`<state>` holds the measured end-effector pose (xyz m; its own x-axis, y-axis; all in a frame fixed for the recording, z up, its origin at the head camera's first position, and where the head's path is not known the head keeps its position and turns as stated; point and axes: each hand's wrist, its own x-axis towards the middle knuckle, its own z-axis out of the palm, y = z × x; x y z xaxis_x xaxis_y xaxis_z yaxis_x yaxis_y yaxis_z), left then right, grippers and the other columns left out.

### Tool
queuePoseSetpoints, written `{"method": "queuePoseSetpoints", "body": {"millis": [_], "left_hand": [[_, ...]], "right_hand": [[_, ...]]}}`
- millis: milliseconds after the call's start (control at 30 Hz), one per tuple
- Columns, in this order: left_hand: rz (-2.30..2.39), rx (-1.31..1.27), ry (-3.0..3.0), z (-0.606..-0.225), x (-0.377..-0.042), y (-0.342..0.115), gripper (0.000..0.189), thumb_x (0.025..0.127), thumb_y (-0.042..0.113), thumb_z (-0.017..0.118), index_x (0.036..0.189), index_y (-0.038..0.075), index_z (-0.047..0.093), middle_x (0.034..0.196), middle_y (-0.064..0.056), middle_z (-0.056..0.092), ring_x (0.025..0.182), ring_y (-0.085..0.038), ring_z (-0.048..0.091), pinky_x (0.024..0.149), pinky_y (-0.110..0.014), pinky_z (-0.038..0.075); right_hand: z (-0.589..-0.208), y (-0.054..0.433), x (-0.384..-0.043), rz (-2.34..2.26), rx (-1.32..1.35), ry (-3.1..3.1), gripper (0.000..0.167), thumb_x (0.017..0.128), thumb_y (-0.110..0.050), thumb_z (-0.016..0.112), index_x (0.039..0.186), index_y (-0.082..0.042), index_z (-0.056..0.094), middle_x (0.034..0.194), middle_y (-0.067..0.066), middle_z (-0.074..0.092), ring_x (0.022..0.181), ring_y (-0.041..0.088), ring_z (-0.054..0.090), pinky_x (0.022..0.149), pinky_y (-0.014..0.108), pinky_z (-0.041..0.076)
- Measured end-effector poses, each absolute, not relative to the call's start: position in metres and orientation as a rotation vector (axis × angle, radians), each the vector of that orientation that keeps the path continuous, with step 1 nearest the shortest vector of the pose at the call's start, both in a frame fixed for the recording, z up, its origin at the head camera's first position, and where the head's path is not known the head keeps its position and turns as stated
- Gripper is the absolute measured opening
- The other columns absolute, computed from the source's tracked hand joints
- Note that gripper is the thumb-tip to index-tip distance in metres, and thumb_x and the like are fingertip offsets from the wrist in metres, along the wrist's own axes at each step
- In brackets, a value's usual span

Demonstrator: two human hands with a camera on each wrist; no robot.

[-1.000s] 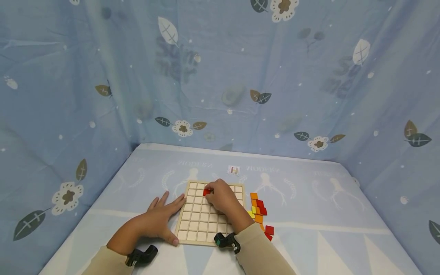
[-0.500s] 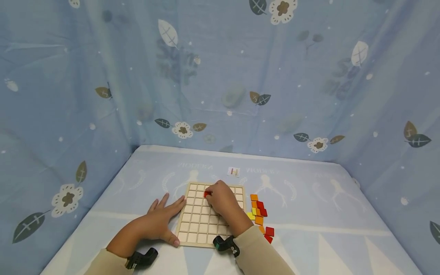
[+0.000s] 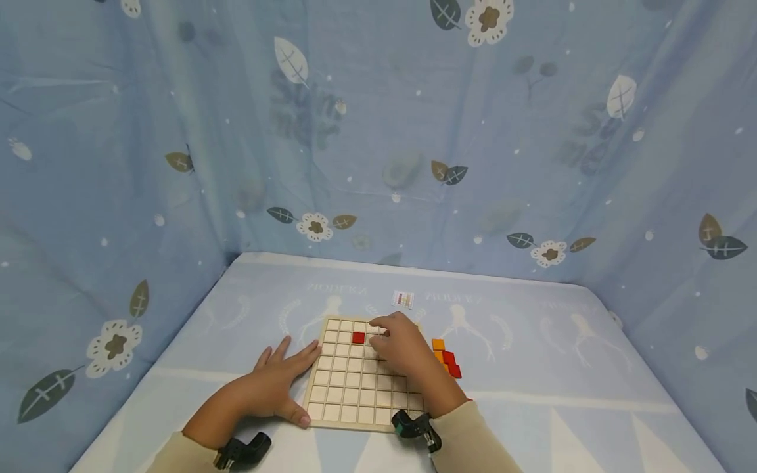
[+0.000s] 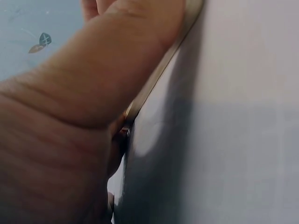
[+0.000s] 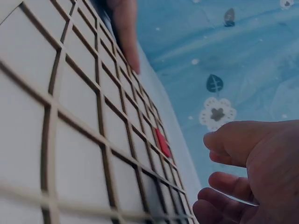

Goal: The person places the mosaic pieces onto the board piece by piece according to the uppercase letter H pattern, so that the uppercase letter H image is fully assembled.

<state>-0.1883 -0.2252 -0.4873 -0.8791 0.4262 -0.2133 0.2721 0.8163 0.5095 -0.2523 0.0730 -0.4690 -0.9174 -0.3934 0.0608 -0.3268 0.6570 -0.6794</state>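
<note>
A pale wooden grid board lies on the table. One red square tile sits in a cell near its far edge, seen as a red sliver in the right wrist view. My left hand rests at the board's left side, fingers spread and thumb at the near left corner. Over the board's right part is my right hand, its fingers loosely bent with nothing between them. In the right wrist view that hand shows a gap between thumb and fingers, away from the tile.
To the board's right lie loose tiles, an orange tile and a red tile among them, partly hidden by the right arm. A small printed card lies beyond the board. Patterned blue curtains surround the table.
My right hand has let go of the red tile, which now lies in its cell, and has moved right. The left hand stays at the board's edge.
</note>
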Motion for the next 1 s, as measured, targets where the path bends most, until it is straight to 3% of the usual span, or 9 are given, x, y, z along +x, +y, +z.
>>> {"method": "queuePoseSetpoints", "body": {"millis": [400,700,1000], "left_hand": [[0.696,0.503,2.683,-0.489,-0.188,-0.226,0.132,0.061,0.068,0.088,0.168,0.023,0.025,0.176,0.001,0.017,0.159,-0.051,-0.012,0.12,-0.075,-0.008],[0.7,0.477,2.705,-0.491,-0.184,-0.225,0.129,0.063,0.068,0.087,0.168,0.023,0.027,0.175,0.0,0.022,0.159,-0.053,-0.008,0.12,-0.075,-0.007],[0.738,0.496,2.692,-0.488,-0.186,-0.224,0.122,0.07,0.067,0.084,0.168,0.022,0.027,0.175,-0.002,0.022,0.159,-0.053,-0.009,0.12,-0.075,-0.008]], "right_hand": [[-0.438,0.144,-0.243,-1.055,-0.466,2.893,0.035,0.099,-0.024,0.074,0.134,-0.02,0.071,0.135,0.003,0.064,0.117,0.024,0.065,0.092,0.046,0.059],[-0.454,0.183,-0.24,-0.916,-0.229,2.934,0.033,0.095,-0.024,0.078,0.128,-0.019,0.074,0.128,0.003,0.066,0.113,0.023,0.064,0.092,0.044,0.061],[-0.469,0.209,-0.234,-0.841,-0.164,2.871,0.025,0.091,-0.016,0.08,0.116,-0.02,0.076,0.118,0.002,0.068,0.102,0.019,0.062,0.09,0.044,0.061]]}}
